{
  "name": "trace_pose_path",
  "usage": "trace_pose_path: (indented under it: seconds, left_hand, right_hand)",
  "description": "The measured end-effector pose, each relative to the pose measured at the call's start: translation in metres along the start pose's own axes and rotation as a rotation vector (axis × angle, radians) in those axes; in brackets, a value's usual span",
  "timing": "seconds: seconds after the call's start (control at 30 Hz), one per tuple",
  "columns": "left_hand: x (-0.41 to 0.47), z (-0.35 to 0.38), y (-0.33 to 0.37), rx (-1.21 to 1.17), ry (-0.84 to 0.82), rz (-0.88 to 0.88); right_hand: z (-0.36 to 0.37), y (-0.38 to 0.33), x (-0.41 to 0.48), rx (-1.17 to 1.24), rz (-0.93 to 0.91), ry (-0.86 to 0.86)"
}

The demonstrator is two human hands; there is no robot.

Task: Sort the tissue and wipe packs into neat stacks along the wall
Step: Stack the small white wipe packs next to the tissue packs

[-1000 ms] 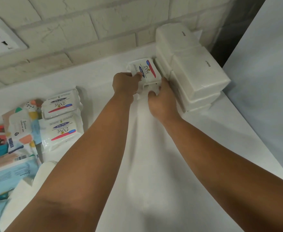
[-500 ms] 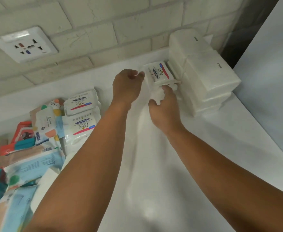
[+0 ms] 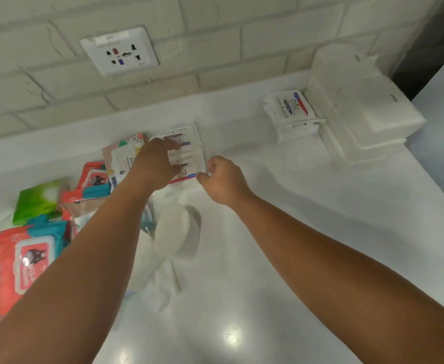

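Lying just right of the loose pile, the near Dove pack (image 3: 189,164) is pinched at its right corner by the right hand (image 3: 223,179), fingers curled. The left hand (image 3: 154,164) rests flat over it and the far Dove pack (image 3: 186,135), fingers loosely extended. Far right, by the wall, another Dove pack (image 3: 292,106) sits against the white tissue stack (image 3: 360,106). Colourful packs (image 3: 39,232) clutter the counter (image 3: 294,258) at near left.
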State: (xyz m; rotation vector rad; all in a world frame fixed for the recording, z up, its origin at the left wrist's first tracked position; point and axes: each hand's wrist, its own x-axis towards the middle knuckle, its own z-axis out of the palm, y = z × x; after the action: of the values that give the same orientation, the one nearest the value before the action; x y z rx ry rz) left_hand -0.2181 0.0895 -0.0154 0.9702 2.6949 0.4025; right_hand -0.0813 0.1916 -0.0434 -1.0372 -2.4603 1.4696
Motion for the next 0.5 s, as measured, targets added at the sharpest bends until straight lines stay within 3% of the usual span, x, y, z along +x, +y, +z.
trace_pose_path:
  seconds: [0.2, 0.37, 0.5]
  left_hand:
    - [0.007, 0.002, -0.027, 0.02, -0.151, 0.044]
    - [0.007, 0.004, -0.03, 0.024, -0.209, 0.129]
    - [0.003, 0.008, -0.033, 0.171, -0.177, 0.173]
  right_hand:
    - [0.029, -0.002, 0.024, -0.066, 0.065, -0.016]
    - [0.038, -0.01, 0.033, -0.13, 0.1, -0.058]
    - [0.039, -0.009, 0.034, -0.098, 0.107, -0.075]
